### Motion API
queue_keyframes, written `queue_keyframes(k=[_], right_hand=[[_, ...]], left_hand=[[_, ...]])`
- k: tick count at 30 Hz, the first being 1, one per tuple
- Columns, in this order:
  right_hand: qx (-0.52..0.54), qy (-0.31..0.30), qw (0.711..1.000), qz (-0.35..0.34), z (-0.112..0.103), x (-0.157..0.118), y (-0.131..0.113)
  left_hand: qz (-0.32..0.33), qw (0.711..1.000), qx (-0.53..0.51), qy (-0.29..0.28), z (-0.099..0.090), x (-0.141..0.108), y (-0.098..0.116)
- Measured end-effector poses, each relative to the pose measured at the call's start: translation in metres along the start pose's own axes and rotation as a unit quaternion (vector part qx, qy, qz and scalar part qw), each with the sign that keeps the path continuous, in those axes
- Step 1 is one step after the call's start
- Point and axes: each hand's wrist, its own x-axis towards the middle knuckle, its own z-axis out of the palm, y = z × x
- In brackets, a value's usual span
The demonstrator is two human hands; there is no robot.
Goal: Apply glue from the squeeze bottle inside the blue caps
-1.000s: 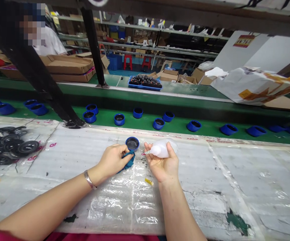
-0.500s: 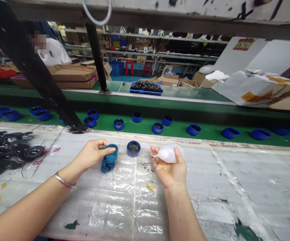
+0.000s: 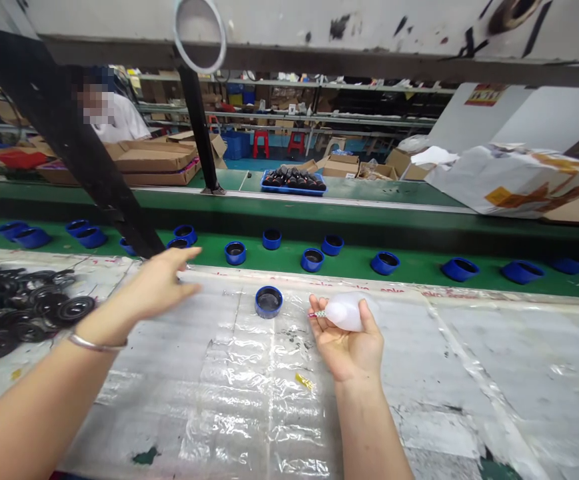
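Now left hand (image 3: 158, 283) open, cloth gone

left hand (image 3: 158, 285) open, right hand (image 3: 348, 345) cupped palm up

the left forearm (image 3: 52, 387) slants up from the lower left corner, the left wrist (image 3: 102, 327) bare of any sleeve. the left hand is empty, its back showing, index finger stretched to the right and thumb apart below it. the right forearm (image 3: 372, 427) rises from the bottom edge, leaning slightly left. the right hand grips loosely, fingers curling on the left, thumb raised on the right.
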Motion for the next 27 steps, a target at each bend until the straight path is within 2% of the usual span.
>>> queue_keyframes(k=[1,2,3,6,9,12,16,19,21,24,27], right_hand=[[0.001,0.001,1.000,0.000,0.000,0.000,0.000],[0.002,0.002,1.000,0.000,0.000,0.001,0.000],[0.003,0.003,1.000,0.000,-0.001,0.001,0.000],[0.004,0.006,1.000,-0.001,-0.001,0.003,-0.002],[0.005,0.010,1.000,-0.003,-0.002,0.003,-0.004],[0.002,0.016,1.000,-0.003,-0.003,0.003,-0.008],[0.009,0.044,0.999,-0.003,-0.004,0.003,-0.013],[0.016,0.048,0.999,-0.002,-0.005,0.004,-0.016],[0.017,0.042,0.999,0.001,-0.007,0.006,-0.017],[0.012,0.033,0.999,0.003,-0.013,0.012,-0.020],[0.003,0.014,1.000,0.020,-0.025,0.023,-0.025]], left_hand=[[0.032,0.999,-0.011,-0.035,0.017,-0.004,0.007],[0.086,0.990,-0.028,-0.105,0.034,-0.008,0.016],[0.115,0.983,-0.035,-0.137,0.052,-0.011,0.024],[0.164,0.973,-0.036,-0.159,0.094,-0.014,0.048],[0.183,0.969,-0.022,-0.163,0.113,-0.008,0.064],[0.178,0.972,-0.005,-0.154,0.111,0.007,0.075],[0.119,0.989,0.019,-0.083,0.086,0.052,0.079],[0.024,0.998,0.052,-0.007,0.065,0.102,0.072],[-0.039,0.997,0.069,0.022,0.056,0.132,0.063],[-0.105,0.991,0.076,0.027,0.052,0.164,0.050],[-0.146,0.987,0.068,0.028,0.048,0.182,0.039]])
